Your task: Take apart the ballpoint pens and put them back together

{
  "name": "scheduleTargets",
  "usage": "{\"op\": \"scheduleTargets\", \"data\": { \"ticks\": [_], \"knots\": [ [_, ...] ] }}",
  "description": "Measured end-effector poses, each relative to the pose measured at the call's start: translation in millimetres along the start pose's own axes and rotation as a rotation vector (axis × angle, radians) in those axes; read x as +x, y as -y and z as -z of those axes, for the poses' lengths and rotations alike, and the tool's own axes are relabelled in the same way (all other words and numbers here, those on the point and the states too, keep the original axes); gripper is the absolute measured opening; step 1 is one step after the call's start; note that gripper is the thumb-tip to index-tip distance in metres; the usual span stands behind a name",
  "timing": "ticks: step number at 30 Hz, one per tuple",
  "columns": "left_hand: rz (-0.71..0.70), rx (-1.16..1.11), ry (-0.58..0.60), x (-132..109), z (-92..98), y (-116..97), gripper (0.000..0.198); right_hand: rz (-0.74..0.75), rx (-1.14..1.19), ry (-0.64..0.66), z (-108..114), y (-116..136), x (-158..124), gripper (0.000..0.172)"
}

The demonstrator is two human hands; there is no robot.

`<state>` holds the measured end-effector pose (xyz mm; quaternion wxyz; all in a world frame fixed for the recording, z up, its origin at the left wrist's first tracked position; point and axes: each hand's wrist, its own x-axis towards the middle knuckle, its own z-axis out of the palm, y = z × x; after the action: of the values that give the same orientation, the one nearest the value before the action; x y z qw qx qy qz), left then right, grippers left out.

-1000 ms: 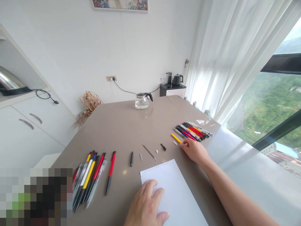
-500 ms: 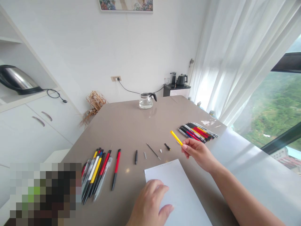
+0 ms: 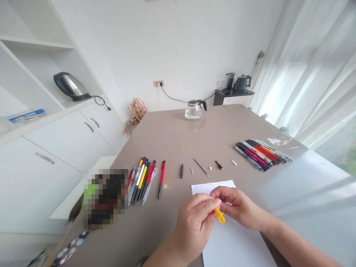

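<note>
A hollow yellow pen barrel [image 3: 220, 216] is held over the white paper, its open end tilted toward me. My left hand [image 3: 196, 218] pinches it from the left. Close against those fingertips, my right hand [image 3: 239, 207] is closed on the barrel's far part, which the fingers hide. Beyond the paper [image 3: 236, 244] lie loose pen parts: a black grip piece [image 3: 182, 171], a small spring [image 3: 191, 170], an ink refill [image 3: 201, 168], a white cone-shaped tip [image 3: 210, 168], a black clip piece [image 3: 218, 165] and a small white piece [image 3: 234, 162].
Several pens [image 3: 141, 180] lie in a group at the left, with a red-and-black pen [image 3: 161, 180] beside them. Another row of pens [image 3: 263, 154] lies at the right. A glass pot [image 3: 194, 110] stands at the table's far end. A blurred-out object [image 3: 105, 200] sits at the left edge.
My right hand has brought the yellow barrel from beyond the paper's right side back over the paper. My left hand has lifted off the paper to grip it. The view has turned left.
</note>
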<state>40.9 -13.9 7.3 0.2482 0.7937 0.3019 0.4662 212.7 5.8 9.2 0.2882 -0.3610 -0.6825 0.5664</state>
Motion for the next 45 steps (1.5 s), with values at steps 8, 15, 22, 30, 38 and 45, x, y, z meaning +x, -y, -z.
{"op": "scheduleTargets", "data": {
  "ticks": [8,15,22,30,38,45],
  "knots": [
    [-0.020,0.064,0.029,0.0,1.4,0.5,0.025,-0.025,-0.121,-0.005,-4.6,-0.1,0.0,0.020],
    [-0.021,0.072,0.046,0.2,1.3,0.3,0.026,-0.024,-0.161,-0.002,-3.2,1.9,0.0,0.021],
    [-0.013,0.070,0.053,-0.4,1.1,0.7,0.026,-0.035,-0.163,-0.008,-2.1,3.7,-0.5,0.021],
    [0.012,0.052,0.048,-1.0,0.2,0.9,0.026,-0.020,-0.160,-0.039,-4.7,1.1,0.0,0.021],
    [0.070,0.045,0.057,1.5,0.5,-0.9,0.022,-0.039,-0.099,-0.170,23.6,1.0,-3.8,0.022],
    [0.142,-0.013,0.048,2.6,2.1,-2.1,0.019,-0.254,-0.337,-0.938,104.5,-33.0,-11.2,0.029]
  ]
}}
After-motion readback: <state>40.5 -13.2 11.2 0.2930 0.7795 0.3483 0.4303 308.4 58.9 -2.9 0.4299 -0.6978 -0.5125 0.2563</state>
